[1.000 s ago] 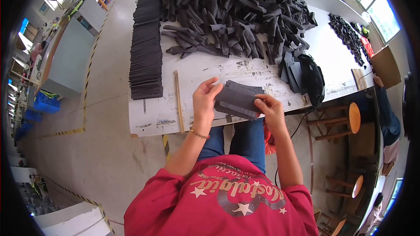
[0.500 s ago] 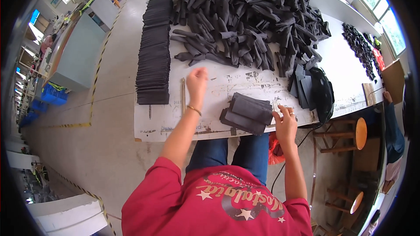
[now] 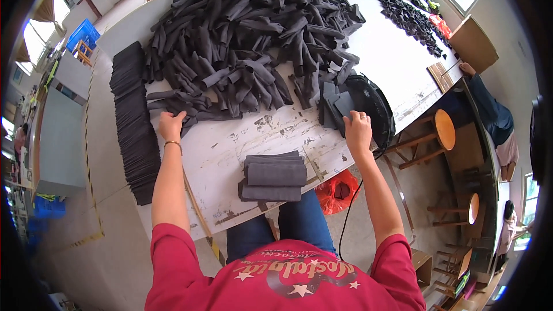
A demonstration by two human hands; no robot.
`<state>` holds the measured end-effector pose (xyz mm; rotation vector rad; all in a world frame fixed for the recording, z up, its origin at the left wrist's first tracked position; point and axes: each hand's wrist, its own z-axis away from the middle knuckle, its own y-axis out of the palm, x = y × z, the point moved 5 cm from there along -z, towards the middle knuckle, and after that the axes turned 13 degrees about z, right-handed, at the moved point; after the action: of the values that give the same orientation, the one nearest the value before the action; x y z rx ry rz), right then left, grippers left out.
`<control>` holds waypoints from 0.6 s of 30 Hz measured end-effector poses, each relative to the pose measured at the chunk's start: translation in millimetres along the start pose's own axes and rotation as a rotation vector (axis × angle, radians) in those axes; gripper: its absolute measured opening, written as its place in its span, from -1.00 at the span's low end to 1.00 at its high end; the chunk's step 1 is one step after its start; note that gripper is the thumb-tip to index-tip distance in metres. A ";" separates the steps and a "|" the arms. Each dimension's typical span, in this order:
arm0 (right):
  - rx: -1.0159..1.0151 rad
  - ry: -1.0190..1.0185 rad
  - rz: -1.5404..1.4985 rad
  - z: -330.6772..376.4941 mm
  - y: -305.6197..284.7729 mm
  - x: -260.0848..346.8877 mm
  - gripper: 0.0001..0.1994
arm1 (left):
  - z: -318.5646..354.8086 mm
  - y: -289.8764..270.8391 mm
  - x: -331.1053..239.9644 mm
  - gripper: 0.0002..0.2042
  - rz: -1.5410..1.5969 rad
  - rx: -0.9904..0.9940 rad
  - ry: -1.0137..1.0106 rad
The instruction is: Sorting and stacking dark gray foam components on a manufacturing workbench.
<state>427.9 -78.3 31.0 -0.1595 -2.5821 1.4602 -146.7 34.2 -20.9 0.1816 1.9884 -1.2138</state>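
At the near left edge of a big heap of curled dark grey fabric pieces (image 3: 247, 29), my left hand (image 3: 171, 125) pinches the end of one curled fabric piece (image 3: 199, 116). My right hand (image 3: 358, 131) has its fingers closed at the edge of some flat dark grey pieces (image 3: 333, 103); its grip is partly hidden. Those pieces lean against a black, round, cage-like object (image 3: 374, 103). Between my arms, by the table's near edge, lies a small overlapping stack of flat grey pieces (image 3: 275, 175), touched by neither hand.
A long row of tightly packed dark pieces (image 3: 135, 121) runs along the left of the white table (image 3: 219, 158). A wooden strip (image 3: 196, 201) lies near it. Small black pieces (image 3: 415, 26) spread at the far right. Stools (image 3: 443, 129) and a red plastic bag (image 3: 337, 193) stand beyond the near edge.
The view has swung round. My left hand has come down onto the heap's edge and closed on a piece. My right hand has left the small stack and reached the leaning flat pieces.
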 end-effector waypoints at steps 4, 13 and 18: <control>0.097 -0.135 0.355 -6.2 29.9 3.1 -0.77 | -6.9 -6.3 3.7 -0.54 0.302 0.162 -0.224; 0.099 -0.333 0.652 -1.6 41.1 19.4 -0.88 | 45.5 -22.0 27.5 -0.88 1.277 0.369 -0.607; -0.058 -0.306 0.640 -5.8 22.1 15.6 -0.93 | 96.2 -25.4 29.7 -0.83 1.419 0.353 -0.780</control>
<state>413.9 -59.3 16.5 -0.9100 -2.9836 1.7030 -126.8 -64.5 -46.3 0.9306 0.5807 -0.4751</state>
